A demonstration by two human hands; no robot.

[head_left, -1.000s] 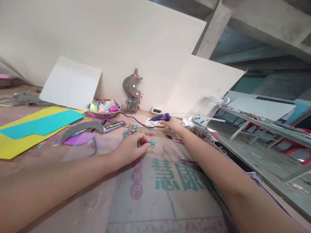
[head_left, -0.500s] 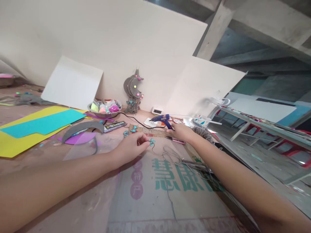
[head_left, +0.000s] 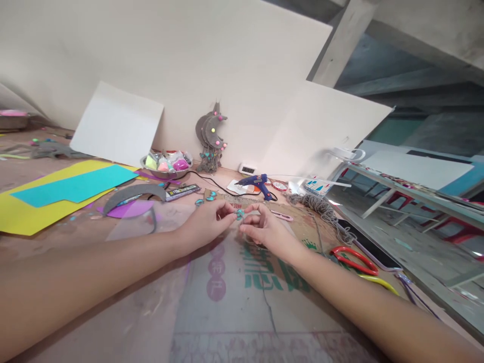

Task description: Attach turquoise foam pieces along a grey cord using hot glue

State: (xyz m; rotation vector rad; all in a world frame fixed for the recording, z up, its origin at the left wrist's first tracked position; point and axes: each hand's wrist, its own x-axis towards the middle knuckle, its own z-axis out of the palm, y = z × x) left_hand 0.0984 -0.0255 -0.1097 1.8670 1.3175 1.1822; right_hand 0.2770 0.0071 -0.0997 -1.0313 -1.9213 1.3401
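A small turquoise piece [head_left: 239, 215] sits at the fingertips of my left hand [head_left: 206, 222], pinched between thumb and forefinger. From the other side my right hand [head_left: 268, 229] meets it with curled fingers, the thumb and forefinger right at its edge. Whether the right fingers grip the piece or its thin cord is hidden. Past the hands, a blue glue gun [head_left: 260, 184] lies on the table. More turquoise pieces [head_left: 210, 195] lie on a cardboard strip behind my left hand. Under both arms is a translucent printed plastic sheet [head_left: 227, 322].
Right of my hands are a pink cutter [head_left: 282, 216], grey yarn [head_left: 321, 206] and red-handled scissors [head_left: 355, 259]. A metal bowl [head_left: 166, 175] holds coloured clay packs. A grey moon ornament [head_left: 212, 133] leans at the back wall. Yellow [head_left: 22, 222] and turquoise sheets [head_left: 75, 186] lie left.
My right hand has let go of the glue gun and come back to the turquoise piece at my left fingertips. The glue gun now lies on the table. My left hand keeps its pinch.
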